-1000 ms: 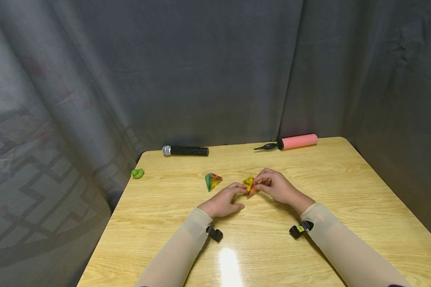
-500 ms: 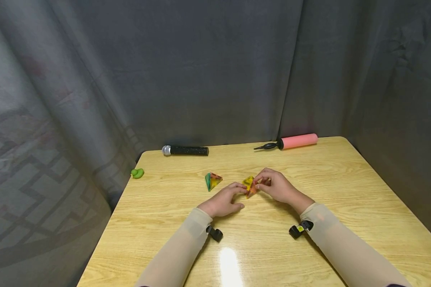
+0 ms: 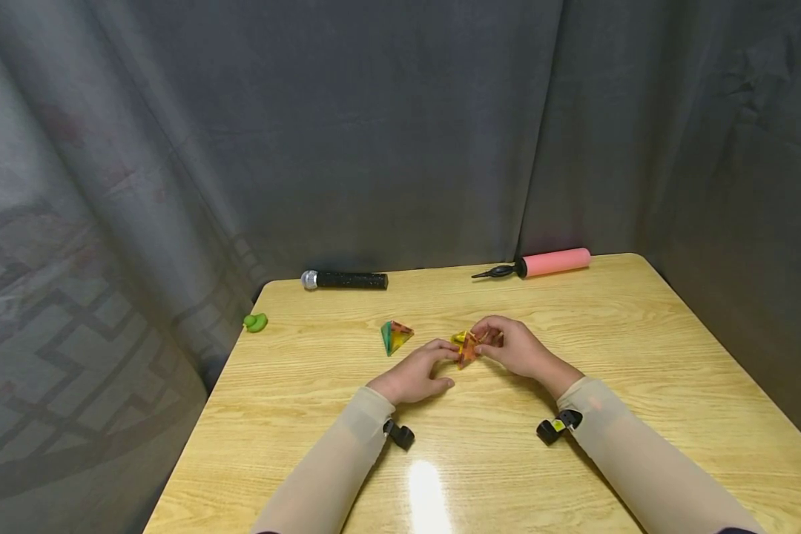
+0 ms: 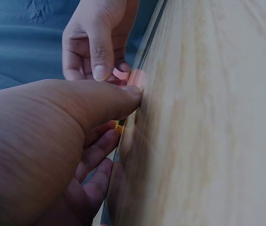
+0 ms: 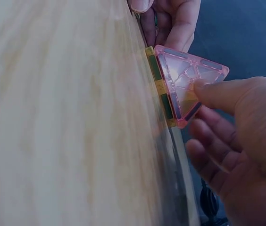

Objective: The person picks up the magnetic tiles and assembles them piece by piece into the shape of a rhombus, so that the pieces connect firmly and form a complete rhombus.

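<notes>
My right hand (image 3: 514,348) pinches a translucent pink triangular magnetic tile (image 5: 189,82), thumb on its near face. The pink tile stands tilted, its lower edge along the edge of a yellow magnetic tile (image 5: 160,87) that lies on the table. My left hand (image 3: 417,373) rests low from the other side. Its fingertips (image 3: 455,351) touch the tiles, and its thumb points along the tabletop. In the left wrist view the left thumb and fingers mostly hide the yellow tile. A small pyramid of green, yellow and red-orange magnetic tiles (image 3: 397,338) stands left of them.
A black microphone (image 3: 347,281) with a silver head lies at the back of the wooden table (image 3: 480,460). A pink hand pump (image 3: 554,262) with a black nozzle lies back right. A green toy duck (image 3: 256,322) sits at the left edge. Dark curtains (image 3: 387,133) hang behind.
My right hand has tilted the pink tile up over the yellow one, so less yellow shows. The right hand has dipped slightly; my left hand stays in place.
</notes>
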Tool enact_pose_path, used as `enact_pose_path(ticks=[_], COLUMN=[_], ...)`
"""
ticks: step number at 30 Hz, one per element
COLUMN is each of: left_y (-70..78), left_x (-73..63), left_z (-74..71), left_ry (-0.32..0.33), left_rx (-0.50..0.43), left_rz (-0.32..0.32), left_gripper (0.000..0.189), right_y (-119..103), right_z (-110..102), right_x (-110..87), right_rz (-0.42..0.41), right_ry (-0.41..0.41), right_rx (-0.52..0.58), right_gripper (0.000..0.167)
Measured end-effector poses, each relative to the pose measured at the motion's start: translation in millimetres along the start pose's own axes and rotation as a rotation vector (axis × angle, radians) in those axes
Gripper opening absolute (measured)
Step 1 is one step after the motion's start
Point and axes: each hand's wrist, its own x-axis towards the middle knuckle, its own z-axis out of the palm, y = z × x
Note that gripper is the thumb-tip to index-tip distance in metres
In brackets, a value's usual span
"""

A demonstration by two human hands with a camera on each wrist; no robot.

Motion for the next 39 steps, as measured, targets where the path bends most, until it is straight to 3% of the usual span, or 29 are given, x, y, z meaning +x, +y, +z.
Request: enact_pose_path(ticks=[11, 23, 35, 39], left_y=[2.5, 5.5, 11.2, 10.7], left_x=[-1.3, -4.0, -9.2, -10.5], left_z=[-0.3, -4.4, -22.4, -32.3], left_ry=[0.000, -0.006, 0.108, 0.229], left_rx=[0.005, -0.043, -0.215, -0.273], left_rz=[-0.003, -0.018, -0.063, -0.023], left_gripper=[0.050, 0.049, 0.040, 0.033], right_y=[4.4, 3.5, 2.1, 3.4], right_z=[3.2, 4.6, 3.5, 2.5], right_x=[1.1, -0.5, -0.9, -0.6], right_rz=[0.070, 0.053, 0.071, 0.072], right_ry=[-0.101, -0.093, -0.067, -0.057], right_rx=[-0.027, -0.029, -0.018, -0.030], right_gripper=[0.040, 0.034, 0.030, 0.030])
